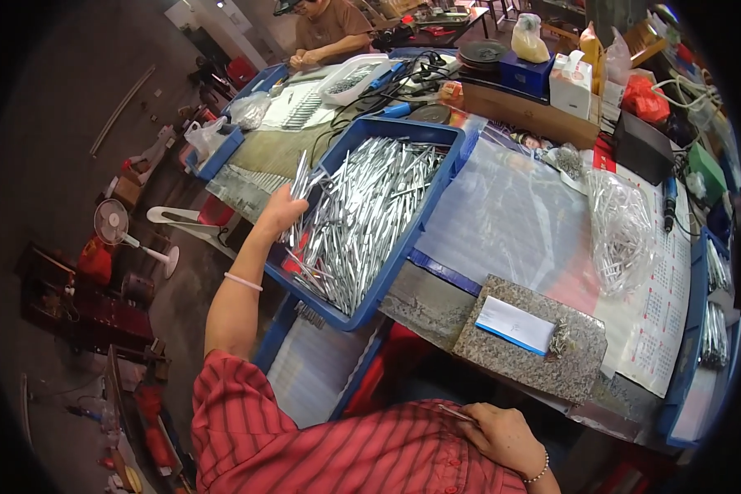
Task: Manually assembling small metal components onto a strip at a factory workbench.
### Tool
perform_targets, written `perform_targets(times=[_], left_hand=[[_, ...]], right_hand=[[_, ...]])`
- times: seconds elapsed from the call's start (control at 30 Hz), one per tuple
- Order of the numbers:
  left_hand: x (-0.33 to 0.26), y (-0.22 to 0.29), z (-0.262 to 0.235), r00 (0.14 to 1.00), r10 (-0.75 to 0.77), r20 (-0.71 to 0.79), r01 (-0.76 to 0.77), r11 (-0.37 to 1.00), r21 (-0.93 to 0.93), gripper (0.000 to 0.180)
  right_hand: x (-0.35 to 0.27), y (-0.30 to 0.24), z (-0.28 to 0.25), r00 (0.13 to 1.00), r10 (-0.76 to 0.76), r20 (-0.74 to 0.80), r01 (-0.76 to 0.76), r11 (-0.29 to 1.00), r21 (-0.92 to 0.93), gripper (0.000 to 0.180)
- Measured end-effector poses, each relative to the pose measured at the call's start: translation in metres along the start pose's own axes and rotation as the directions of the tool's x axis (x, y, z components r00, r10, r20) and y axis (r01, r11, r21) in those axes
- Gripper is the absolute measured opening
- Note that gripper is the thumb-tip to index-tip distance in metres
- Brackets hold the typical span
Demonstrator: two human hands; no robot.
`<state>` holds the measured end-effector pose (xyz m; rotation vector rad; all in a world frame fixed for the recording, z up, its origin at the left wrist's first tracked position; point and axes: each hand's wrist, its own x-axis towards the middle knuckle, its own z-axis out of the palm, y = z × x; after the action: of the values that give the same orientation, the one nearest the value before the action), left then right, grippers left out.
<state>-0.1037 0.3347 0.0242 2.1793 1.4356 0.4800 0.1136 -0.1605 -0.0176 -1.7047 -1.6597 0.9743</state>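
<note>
A blue plastic tray (426, 216) is heaped with slim silver metal pieces (375, 198), too jumbled for me to tell their exact kind. At its left side my left hand (284, 211) is closed round a bundle of the same pieces (301, 175), which stick up past the fingers. My right hand (502, 435) rests low against my red striped shirt, fingers curled. A thin stick-like piece (455, 412) pokes out from its fingertips; what kind it is cannot be made out.
Right of the tray lies clear plastic sheeting (514, 210). A granite slab (502, 362) carries a white paper pad (514, 325). Farther right is a bag of metal pieces (622, 235). A co-worker (333, 31) sits at the far side by a white tray (350, 81); cables cross the table.
</note>
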Motion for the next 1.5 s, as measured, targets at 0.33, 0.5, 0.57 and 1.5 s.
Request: perform_targets(times=[0.33, 0.5, 0.57, 1.5], left_hand=[[0.006, 0.076, 0.0, 0.969, 0.245, 0.039, -0.248, 0.966, 0.072, 0.036], [-0.008, 0.132, 0.026, 0.923, 0.358, 0.143, -0.369, 0.928, 0.053, 0.038], [-0.022, 0.166, 0.045, 0.89, 0.383, 0.248, -0.391, 0.92, -0.019, 0.036], [-0.044, 0.226, 0.261, 0.728, 0.604, 0.325, -0.685, 0.656, 0.317, 0.04]], right_hand=[[-0.009, 0.0, -0.006, 0.999, 0.038, -0.037, -0.036, 0.998, 0.053, 0.023], [-0.016, 0.006, -0.007, 0.996, 0.005, -0.092, -0.001, 0.999, 0.05, 0.023], [-0.02, 0.008, -0.008, 0.995, 0.012, -0.103, -0.008, 0.999, 0.04, 0.023], [-0.042, 0.037, 0.005, 0.987, -0.018, -0.162, 0.031, 0.996, 0.081, 0.025]])
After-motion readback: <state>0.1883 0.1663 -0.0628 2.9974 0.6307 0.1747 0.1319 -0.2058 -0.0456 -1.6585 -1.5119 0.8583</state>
